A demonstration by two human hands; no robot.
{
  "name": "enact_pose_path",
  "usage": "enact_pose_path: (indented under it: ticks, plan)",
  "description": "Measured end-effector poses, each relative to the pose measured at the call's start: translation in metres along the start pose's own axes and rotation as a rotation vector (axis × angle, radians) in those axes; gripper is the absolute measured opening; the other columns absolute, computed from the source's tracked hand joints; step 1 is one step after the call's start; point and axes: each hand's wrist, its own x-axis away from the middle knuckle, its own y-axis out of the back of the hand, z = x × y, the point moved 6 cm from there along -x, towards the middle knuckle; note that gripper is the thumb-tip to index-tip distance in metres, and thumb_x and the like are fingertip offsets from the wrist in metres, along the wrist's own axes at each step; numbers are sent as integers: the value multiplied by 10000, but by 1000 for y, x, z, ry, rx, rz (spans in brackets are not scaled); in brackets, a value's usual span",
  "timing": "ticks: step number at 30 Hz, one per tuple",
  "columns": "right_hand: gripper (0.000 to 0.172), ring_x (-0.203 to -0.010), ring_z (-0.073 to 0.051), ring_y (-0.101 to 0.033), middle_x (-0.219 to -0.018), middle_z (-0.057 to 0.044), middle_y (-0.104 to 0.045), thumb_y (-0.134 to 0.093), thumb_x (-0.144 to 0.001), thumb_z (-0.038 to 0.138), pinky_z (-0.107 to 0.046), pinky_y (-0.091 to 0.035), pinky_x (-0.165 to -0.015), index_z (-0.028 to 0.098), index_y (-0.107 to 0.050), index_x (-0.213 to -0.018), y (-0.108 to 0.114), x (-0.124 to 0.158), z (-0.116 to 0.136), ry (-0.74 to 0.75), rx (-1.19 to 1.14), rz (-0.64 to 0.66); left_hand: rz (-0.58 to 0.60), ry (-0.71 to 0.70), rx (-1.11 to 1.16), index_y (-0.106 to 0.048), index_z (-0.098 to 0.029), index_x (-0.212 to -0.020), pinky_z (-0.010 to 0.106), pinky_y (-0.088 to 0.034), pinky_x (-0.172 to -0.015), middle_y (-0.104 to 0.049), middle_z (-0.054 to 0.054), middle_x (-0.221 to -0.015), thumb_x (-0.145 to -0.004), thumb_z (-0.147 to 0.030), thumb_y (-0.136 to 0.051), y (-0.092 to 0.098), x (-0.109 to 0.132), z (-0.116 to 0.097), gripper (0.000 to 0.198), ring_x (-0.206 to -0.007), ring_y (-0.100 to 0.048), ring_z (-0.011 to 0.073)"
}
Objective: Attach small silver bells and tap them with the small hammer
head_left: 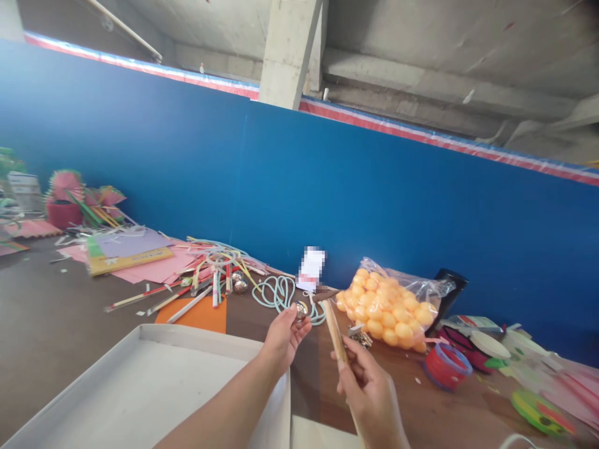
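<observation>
My left hand (283, 337) pinches a small shiny metal ball-shaped piece (301, 308) between thumb and fingertips, held above the brown table. My right hand (369, 390) is closed around a pale wooden stick (334, 330) with a dark head at its far end, which points up and toward the metal piece. The two hands are close together, a little apart. A coil of light green cord (281, 293) lies just behind the left hand. A clear bag of orange balls (393, 312) sits beyond the right hand.
A white shallow tray (140, 386) lies at the near left. Coloured sticks and straws (206, 280), paper sheets (131, 249), an orange sheet (201, 313), a red tape roll (445, 366) and craft items crowd the table. A blue wall (327, 187) runs behind.
</observation>
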Motion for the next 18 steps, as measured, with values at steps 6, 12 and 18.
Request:
enact_pose_path:
  ticks: [6,12,18]
  plan:
    - [401,-427,-119,-545,-798,-60,-673,-546,-750,399,-206,-442,-356,171,-567,-1080,-6,-4,-12,-103,19,39,-17,-1,13,-529,-123,-761,229,-533,-618,-604,50,-689,-777,-188,-586,-1,1,-2,88,-632,-625,119]
    - [288,-325,-99,-494,-652,-24,-656,-472,-751,341,-180,-353,-276,170,-586,-953,1,-9,-50,-437,-3,99,-4,1,6,-533,-126,-779,233,-535,-619,-616,56,-735,-778,-206,-585,-2,3,-3,95,-661,-627,125]
    - [249,-401,-104,-555,-707,-30,-675,-467,-758,336,-167,-347,-320,171,-624,-858,-18,0,-62,-484,-77,342,-3,20,3,-537,-126,-789,224,-532,-591,-611,47,-713,-779,-197,-584,-2,5,-3,86,-635,-622,116]
